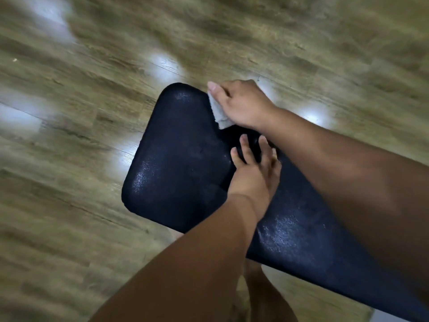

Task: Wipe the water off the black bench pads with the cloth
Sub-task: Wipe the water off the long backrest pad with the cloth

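The cloth (218,112), pale and bunched, sits at the far right edge of the wider black bench pad (176,159), pinned under the right hand (243,105), whose grip is curled around it. The left hand (253,168) lies flat with fingers spread, at the gap between this pad and the long pad (313,233). Wiping looks underway; next, the cloth should sweep across toward the glistening near-left corner. Blur hides droplets, the floor (69,159) is smeared, and the frame cuts the long pad off.
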`<state>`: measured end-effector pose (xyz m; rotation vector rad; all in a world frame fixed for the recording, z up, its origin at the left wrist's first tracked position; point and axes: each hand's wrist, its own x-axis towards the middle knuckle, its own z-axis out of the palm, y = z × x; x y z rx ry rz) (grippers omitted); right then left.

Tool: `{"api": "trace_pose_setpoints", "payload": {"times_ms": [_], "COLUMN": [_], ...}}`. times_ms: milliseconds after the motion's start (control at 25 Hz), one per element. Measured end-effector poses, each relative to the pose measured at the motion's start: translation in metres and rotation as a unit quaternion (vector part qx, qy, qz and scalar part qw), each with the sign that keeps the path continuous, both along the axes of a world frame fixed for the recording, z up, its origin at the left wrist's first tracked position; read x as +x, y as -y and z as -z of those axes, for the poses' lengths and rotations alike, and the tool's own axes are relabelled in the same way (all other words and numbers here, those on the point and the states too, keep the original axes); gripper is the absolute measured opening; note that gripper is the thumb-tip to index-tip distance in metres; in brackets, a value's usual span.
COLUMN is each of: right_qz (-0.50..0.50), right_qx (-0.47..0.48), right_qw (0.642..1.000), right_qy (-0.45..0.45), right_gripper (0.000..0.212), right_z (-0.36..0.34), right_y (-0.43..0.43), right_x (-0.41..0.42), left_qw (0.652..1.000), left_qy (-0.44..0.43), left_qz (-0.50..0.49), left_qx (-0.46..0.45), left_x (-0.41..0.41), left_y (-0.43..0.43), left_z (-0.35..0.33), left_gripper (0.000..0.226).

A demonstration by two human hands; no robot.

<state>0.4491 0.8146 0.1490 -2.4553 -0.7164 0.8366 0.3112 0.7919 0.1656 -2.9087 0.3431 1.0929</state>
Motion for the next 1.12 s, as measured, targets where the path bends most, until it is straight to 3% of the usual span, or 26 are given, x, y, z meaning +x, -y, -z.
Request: {"api": "trace_pose_setpoints", "payload": {"times_ms": [80,200,320,400,520,640,720,800,960,1120], "right_qz": [0.016,0.057,0.079,0.078,0.088,0.111,0.149,0.195,0.309,0.377], "right_qx": [-0.033,-0.076,-0.099,-0.119,-0.157,-0.207,-0.241,-0.260,-0.294,-0.246], "right_qw": [0.999,0.995,0.992,0.989,0.982,0.969,0.956,0.943,0.904,0.893], "right_qy": [-0.011,-0.032,-0.008,0.029,0.062,0.077,0.073,0.073,0.017,-0.008], "right_gripper": [0.062,0.062,0.047,0.033,0.032,0.034,0.037,0.039,0.040,0.041], "right_z": [-0.007,-0.014,-0.014,-0.013,-0.012,-0.010,-0.013,-0.015,-0.012,-0.005], "right_y": [0.037,0.106,0.170,0.209,0.273,0.349,0.411,0.471,0.568,0.615], "right_x": [0.005,0.004,-0.012,-0.025,-0.041,-0.052,-0.060,-0.068,-0.063,-0.084], "left_qw": [0.999,0.999,1.000,0.999,0.996,0.991,0.995,0.991,0.977,0.970], "left_qy": [0.007,0.010,-0.012,-0.012,-0.038,-0.016,0.048,0.046,-0.034,-0.019], "left_qz": [-0.027,-0.034,-0.007,-0.007,-0.066,-0.127,-0.068,0.028,0.211,0.241], "left_qx": [-0.018,-0.015,0.023,0.032,0.042,0.029,-0.055,-0.123,-0.029,0.022], "left_x": [0.000,-0.002,-0.004,-0.006,-0.005,0.003,0.013,0.028,0.019,0.006], "left_y": [0.000,0.000,-0.005,-0.006,0.002,0.029,0.081,0.157,0.289,0.318], "left_z": [0.002,0.003,0.001,-0.001,-0.009,-0.021,-0.026,-0.026,-0.011,0.001], "left_gripper": [0.078,0.084,0.121,0.128,0.128,0.106,0.091,0.103,0.150,0.152]}}
